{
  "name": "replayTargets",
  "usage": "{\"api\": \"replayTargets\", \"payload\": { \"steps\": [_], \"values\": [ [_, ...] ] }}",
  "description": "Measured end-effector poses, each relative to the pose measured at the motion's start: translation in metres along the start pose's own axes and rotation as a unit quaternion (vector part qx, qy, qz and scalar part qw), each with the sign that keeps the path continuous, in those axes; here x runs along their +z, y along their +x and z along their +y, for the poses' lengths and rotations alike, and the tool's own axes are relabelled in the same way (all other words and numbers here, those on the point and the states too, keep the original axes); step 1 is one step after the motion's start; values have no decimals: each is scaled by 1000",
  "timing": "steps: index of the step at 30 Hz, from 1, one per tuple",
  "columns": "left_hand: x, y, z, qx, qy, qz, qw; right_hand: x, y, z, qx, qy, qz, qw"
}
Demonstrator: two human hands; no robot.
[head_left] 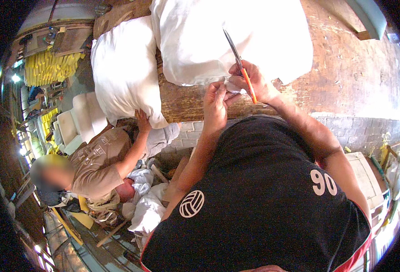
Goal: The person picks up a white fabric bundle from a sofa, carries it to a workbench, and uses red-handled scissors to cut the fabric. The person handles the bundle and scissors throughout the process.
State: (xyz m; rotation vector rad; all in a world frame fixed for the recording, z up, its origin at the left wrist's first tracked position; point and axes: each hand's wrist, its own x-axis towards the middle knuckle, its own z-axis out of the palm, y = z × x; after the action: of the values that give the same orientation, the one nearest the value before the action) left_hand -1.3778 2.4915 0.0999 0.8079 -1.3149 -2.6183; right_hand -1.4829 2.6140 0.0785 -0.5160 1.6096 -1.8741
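A large, plump white cushion point(195, 41) lies on the worn wooden table in front of me. At its near edge, my left hand point(215, 103) is closed with thumb and fingers pinching a small bit of the white fabric. My right hand point(260, 85) grips scissors point(247, 80) with orange handles, their dark blades pointing up and away over the cushion. Its fingertips are close to the same gathered bit of fabric beside my left hand. Whether they also pinch the cloth is hard to make out.
On my left a co-worker bends at the table, one hand point(142, 120) on a second white cushion point(125, 68). White cloth point(148, 213) is heaped below. Stacked yellow pieces point(50, 67) stand far left. The wooden table point(345, 68) extends right, above a block wall point(356, 129).
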Motion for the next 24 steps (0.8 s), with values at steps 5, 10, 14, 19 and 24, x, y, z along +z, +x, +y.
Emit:
{"api": "replayTargets", "payload": {
  "steps": [5, 10, 14, 19, 24],
  "values": [
    [-8, 8, 11, -30, 207, -20, 978, -7, -8, -16, 20, -93, -54, 994],
    [-11, 4, 0, 2, 160, 33, 987, -3, -15, -4, 6, -54, -12, 998],
    [3, -5, 3, -41, 73, 48, 995, 1, -16, -11, 8, -23, -18, 1000],
    [-8, -1, 0, -29, 106, 21, 994, -1, -20, -24, -32, -95, -44, 994],
    [-4, -9, -3, 61, 82, 65, 993, 1, -17, -21, -21, -60, 2, 998]
  ]
}}
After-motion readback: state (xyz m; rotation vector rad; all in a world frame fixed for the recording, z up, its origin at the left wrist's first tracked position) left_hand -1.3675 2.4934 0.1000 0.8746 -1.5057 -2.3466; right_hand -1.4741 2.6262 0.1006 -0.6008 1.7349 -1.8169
